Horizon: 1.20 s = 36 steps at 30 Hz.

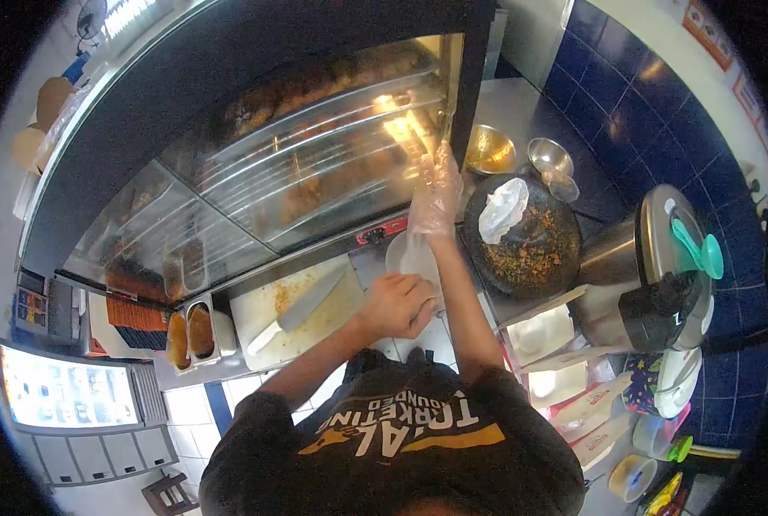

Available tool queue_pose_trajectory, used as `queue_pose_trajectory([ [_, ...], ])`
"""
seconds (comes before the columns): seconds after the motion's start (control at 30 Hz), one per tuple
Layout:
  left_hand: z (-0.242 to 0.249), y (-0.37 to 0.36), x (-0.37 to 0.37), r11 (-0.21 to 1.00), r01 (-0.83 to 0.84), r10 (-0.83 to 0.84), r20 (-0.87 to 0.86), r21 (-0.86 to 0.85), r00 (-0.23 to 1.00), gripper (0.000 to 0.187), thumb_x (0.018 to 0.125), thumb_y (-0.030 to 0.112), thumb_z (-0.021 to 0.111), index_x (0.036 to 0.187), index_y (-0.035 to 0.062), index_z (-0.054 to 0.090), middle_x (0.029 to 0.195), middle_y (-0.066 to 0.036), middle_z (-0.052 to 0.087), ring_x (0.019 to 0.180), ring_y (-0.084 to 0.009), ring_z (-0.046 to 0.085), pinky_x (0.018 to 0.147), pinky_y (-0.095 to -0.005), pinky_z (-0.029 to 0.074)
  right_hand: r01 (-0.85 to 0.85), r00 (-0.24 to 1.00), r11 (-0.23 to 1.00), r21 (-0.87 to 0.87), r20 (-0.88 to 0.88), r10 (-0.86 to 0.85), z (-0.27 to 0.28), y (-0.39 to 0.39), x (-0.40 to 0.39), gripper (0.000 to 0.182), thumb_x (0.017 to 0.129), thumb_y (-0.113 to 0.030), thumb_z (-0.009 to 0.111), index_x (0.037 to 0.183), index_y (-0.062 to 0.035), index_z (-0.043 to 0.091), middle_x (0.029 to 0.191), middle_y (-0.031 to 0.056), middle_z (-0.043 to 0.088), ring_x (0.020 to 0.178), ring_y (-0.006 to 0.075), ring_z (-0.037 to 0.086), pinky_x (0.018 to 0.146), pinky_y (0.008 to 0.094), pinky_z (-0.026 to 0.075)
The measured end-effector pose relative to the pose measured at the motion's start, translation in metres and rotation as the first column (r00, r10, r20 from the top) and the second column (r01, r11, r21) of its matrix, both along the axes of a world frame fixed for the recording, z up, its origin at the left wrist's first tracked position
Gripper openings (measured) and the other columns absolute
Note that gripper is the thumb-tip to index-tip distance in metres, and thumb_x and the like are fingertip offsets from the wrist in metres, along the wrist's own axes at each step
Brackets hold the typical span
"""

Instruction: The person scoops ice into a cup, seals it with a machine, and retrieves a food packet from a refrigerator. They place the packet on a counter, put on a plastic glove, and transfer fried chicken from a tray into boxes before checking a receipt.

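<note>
Our right hand [436,193] wears a clear glove [433,215] and is raised before the glass case [186,112], its fingers extended upward near the right edge of the frame; we cannot tell whether they touch it. Our left hand [399,305] is bare and curled into a loose fist, just below the glove. Translucent plastic [410,256] shows between the two hands, and we cannot tell whether the left fingers pinch it or whether it is the glove's own loose cuff. Behind the glass we see racks of browned food under a bright light. To the left of our hands, a knife [302,308] lies slantwise on a white board [242,301] marked with orange-brown crumbs, and beside that stand two tubs [189,334] of brown contents. To the right, a dark pan [571,219] holds scattered bits and a crumpled white wrap [503,211]. Two metal bowls [550,156] stand beyond it on the table [517,107], and a lidded pot [612,262] stands to its right, a turquoise spoon [711,255] on top.
</note>
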<state>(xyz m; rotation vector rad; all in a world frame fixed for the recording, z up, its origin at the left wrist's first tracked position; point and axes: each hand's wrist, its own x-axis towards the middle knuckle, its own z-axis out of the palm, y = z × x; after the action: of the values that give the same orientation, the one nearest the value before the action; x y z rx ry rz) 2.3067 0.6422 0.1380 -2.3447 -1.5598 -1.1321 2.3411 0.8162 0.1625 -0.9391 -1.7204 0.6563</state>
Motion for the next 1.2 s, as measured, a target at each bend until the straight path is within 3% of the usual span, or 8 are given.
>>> queue_pose_trajectory([
  [0.33, -0.069, -0.101, -0.023, 0.894, -0.298, 0.383, 0.227, -0.333, 0.895, 0.017, 0.082, 0.014, 0.067, 0.093, 0.0037, 0.059, 0.082, -0.014, 0.066, 0.068, -0.0335, 0.066, 0.061, -0.0414, 0.053, 0.089, 0.98, 0.996, 0.024, -0.179, -0.083, -0.001, -0.013, -0.032, 0.036, 0.098, -0.016, 0.053, 0.126, 0.006, 0.056, 0.114, 0.0238, 0.063, 0.108, 0.0355, 0.059, 0.098, 0.0407, 0.044],
  [0.47, -0.08, -0.116, -0.018, 0.836, -0.351, 0.478, 0.244, -0.422, 0.844, 0.017, 0.083, 0.014, 0.067, 0.095, 0.0042, 0.058, 0.082, -0.014, 0.066, 0.067, -0.0337, 0.066, 0.06, -0.0414, 0.053, -0.148, 0.98, 0.987, 0.06, -0.124, 0.154, -0.009, -0.042, -0.056, 0.03, 0.098, -0.007, 0.054, 0.123, 0.0072, 0.058, 0.12, 0.0171, 0.064, 0.111, 0.0244, 0.06, 0.098, 0.0349, 0.045],
  [0.67, -0.08, -0.112, -0.015, 0.851, -0.407, 0.5, 0.278, -0.332, 0.82, 0.018, 0.083, 0.009, 0.067, 0.096, 0.004, 0.057, 0.073, -0.013, 0.063, 0.06, -0.0283, 0.065, 0.054, -0.0384, 0.051, -0.436, 0.891, 0.884, 0.171, -0.059, 0.451, -0.026, -0.066, -0.106, 0.028, 0.092, -0.011, 0.058, 0.118, -0.0001, 0.06, 0.104, 0.0221, 0.065, 0.101, 0.0373, 0.061, 0.089, 0.0442, 0.049],
  [0.77, -0.074, -0.117, -0.02, 0.822, -0.426, 0.544, 0.301, -0.377, 0.783, 0.019, 0.082, 0.01, 0.068, 0.098, 0.0048, 0.057, 0.078, -0.013, 0.064, 0.064, -0.0294, 0.066, 0.057, -0.0394, 0.053, -0.169, 0.952, 0.928, 0.331, 0.299, 0.067, 0.027, -0.032, -0.089, 0.027, 0.094, -0.016, 0.055, 0.112, 0.0025, 0.061, 0.098, 0.0204, 0.063, 0.091, 0.0371, 0.061, 0.084, 0.0477, 0.049],
  [0.8, -0.073, -0.118, -0.021, 0.816, -0.439, 0.559, 0.32, -0.375, 0.765, 0.019, 0.082, 0.01, 0.068, 0.097, 0.0048, 0.058, 0.078, -0.013, 0.064, 0.062, -0.0285, 0.066, 0.056, -0.039, 0.053, 0.002, 0.852, 0.816, 0.578, 0.426, -0.304, 0.012, 0.003, -0.094, 0.037, 0.093, -0.026, 0.054, 0.114, 0.0035, 0.06, 0.102, 0.022, 0.063, 0.093, 0.0358, 0.062, 0.087, 0.0485, 0.047],
  [0.9, -0.07, -0.121, -0.018, 0.806, -0.447, 0.583, 0.39, -0.388, 0.713, 0.016, 0.083, 0.007, 0.067, 0.096, 0.0042, 0.058, 0.076, -0.013, 0.064, 0.058, -0.0263, 0.064, 0.054, -0.0365, 0.051, -0.22, 0.603, 0.849, 0.48, 0.751, -0.269, 0.021, 0.084, -0.085, 0.021, 0.084, -0.023, 0.059, 0.09, -0.005, 0.07, 0.086, 0.0158, 0.068, 0.086, 0.0283, 0.066, 0.083, 0.0429, 0.049],
  [1.03, -0.063, -0.107, -0.031, 0.828, -0.43, 0.56, 0.5, -0.36, 0.661, 0.012, 0.085, 0.006, 0.066, 0.093, 0.0025, 0.058, 0.073, -0.01, 0.061, 0.053, -0.0187, 0.059, 0.051, -0.0313, 0.047, -0.333, 0.536, 0.812, 0.479, 0.805, -0.255, 0.046, 0.077, -0.072, 0.012, 0.082, -0.017, 0.06, 0.079, -0.0103, 0.068, 0.075, 0.0116, 0.066, 0.079, 0.0255, 0.065, 0.072, 0.0436, 0.05],
  [1.2, -0.038, -0.065, -0.071, 0.905, -0.218, 0.422, 0.839, -0.366, 0.342, 0.006, 0.094, 0.007, 0.057, 0.097, 0.0026, 0.055, 0.073, -0.002, 0.058, 0.059, -0.0069, 0.055, 0.052, -0.0254, 0.045, -0.431, 0.656, 0.612, 0.663, 0.696, -0.292, 0.047, 0.014, -0.042, 0.007, 0.077, -0.012, 0.06, 0.074, -0.0089, 0.066, 0.071, 0.0125, 0.065, 0.078, 0.0284, 0.063, 0.066, 0.0408, 0.051],
])
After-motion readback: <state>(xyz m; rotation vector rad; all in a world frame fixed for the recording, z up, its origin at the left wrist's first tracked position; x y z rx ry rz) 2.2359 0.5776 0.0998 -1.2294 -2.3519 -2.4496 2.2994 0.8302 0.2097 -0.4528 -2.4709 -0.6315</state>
